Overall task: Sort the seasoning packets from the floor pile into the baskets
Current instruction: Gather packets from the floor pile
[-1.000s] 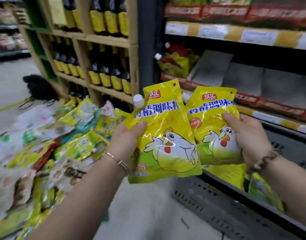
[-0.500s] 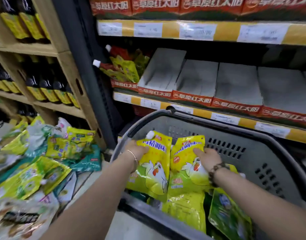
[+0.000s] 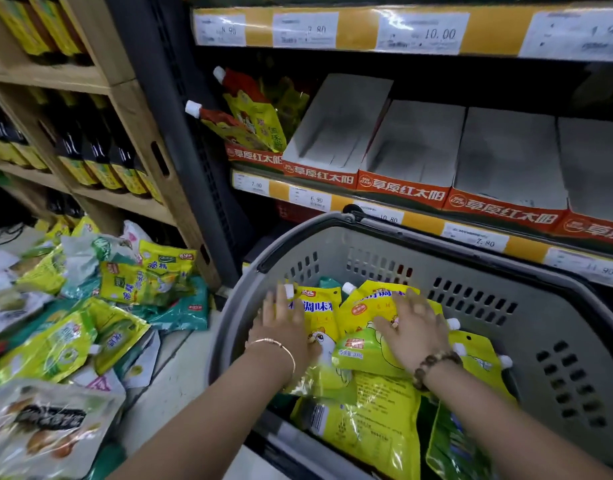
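Toward the basket's (image 3: 377, 251) left wall, our left hand (image 3: 284, 327) and right hand (image 3: 415, 330) press flat-fingered on slick packets (image 3: 320, 310) liable to slide.

You've got one grey basket (image 3: 557, 299), perhaps five yellow chicken-seasoning pouches (image 3: 362, 308) (they overlap, so it's hard to be sure), and four grey display cartons (image 3: 412, 143).

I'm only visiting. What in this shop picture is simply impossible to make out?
All in the head view:
- The bottom of the basket is buried under pouches, so the count is unknown.
- Left hand and right hand cover much of the left yellow pouch and right yellow pouch.
- The green packet is cut off by the bottom edge.
- The small print on the price labels is blurred.
- The floor pile runs past the left edge.
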